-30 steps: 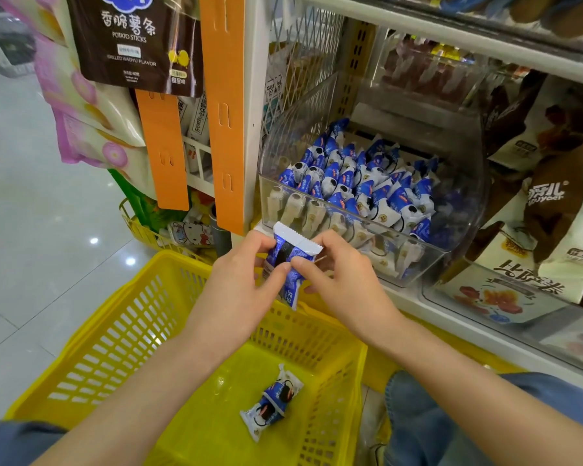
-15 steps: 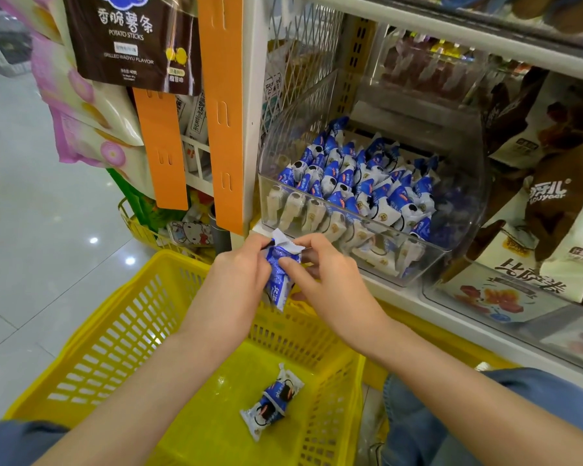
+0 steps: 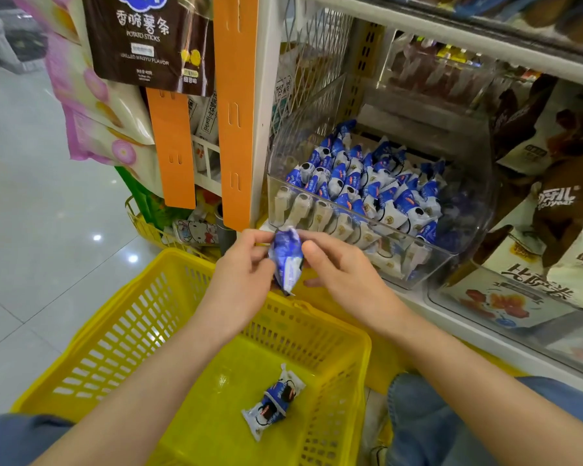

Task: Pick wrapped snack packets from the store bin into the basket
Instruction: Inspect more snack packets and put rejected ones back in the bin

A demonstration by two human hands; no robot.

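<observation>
Left hand and right hand both pinch one blue-and-white snack packet held between them, with the fingers of each curled onto its crumpled edges. It hangs roughly upright above the far rim of the yellow basket, just in front of the clear store bin, which is heaped with like packets. A second packet lies flat on the basket floor.

Perforated plastic basket; glossy floor

Blue-and-white snack packets fill the clear bin; the slotted basket is yellow; orange hanging strips at upper left.
</observation>
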